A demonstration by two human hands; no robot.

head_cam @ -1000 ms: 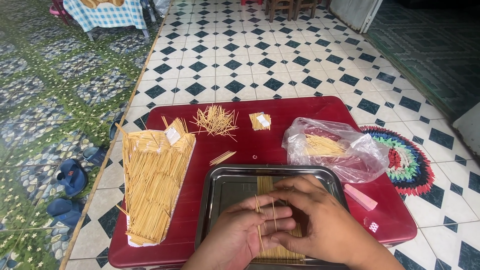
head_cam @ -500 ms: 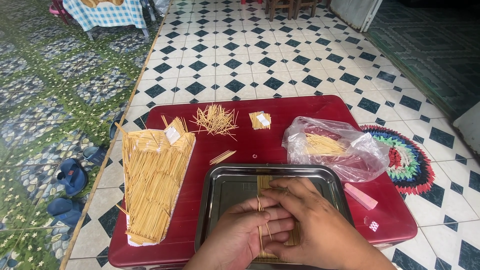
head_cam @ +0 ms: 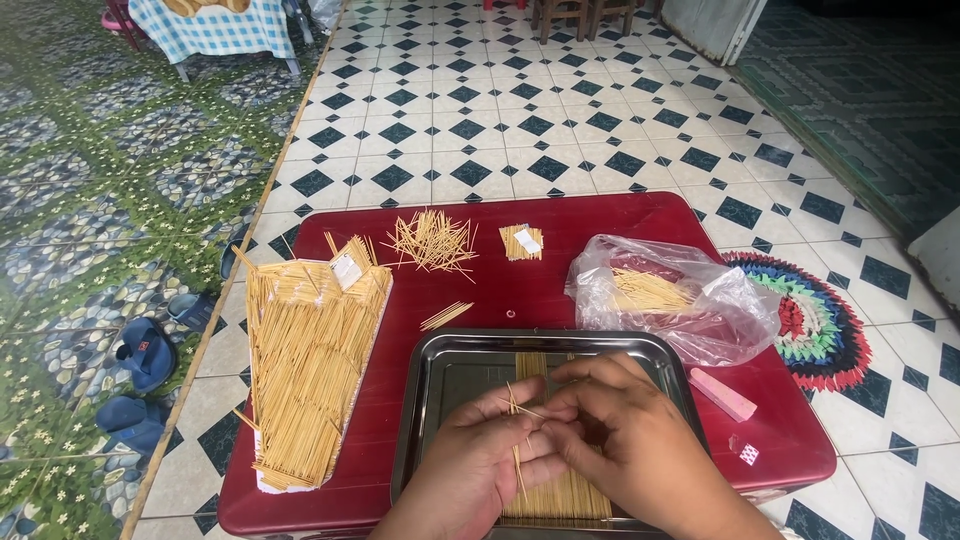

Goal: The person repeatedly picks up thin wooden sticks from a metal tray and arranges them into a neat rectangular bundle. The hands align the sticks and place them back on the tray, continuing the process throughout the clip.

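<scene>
Red table [head_cam: 600, 215], steel tray [head_cam: 450, 365], left hand [head_cam: 480, 465] and right hand [head_cam: 625, 440] pinching thin sticks [head_cam: 516, 440]

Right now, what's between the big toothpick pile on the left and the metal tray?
Head view: bare red table lies between the big toothpick pile and the metal tray, apart from a small toothpick cluster near the tray's upper-left corner.

Both forearms cut off at bottom edge. Left hand [head_cam: 480, 465] and right hand [head_cam: 620, 440] hide middle of stick row [head_cam: 560, 495] in tray [head_cam: 440, 385]; grip unclear.
</scene>
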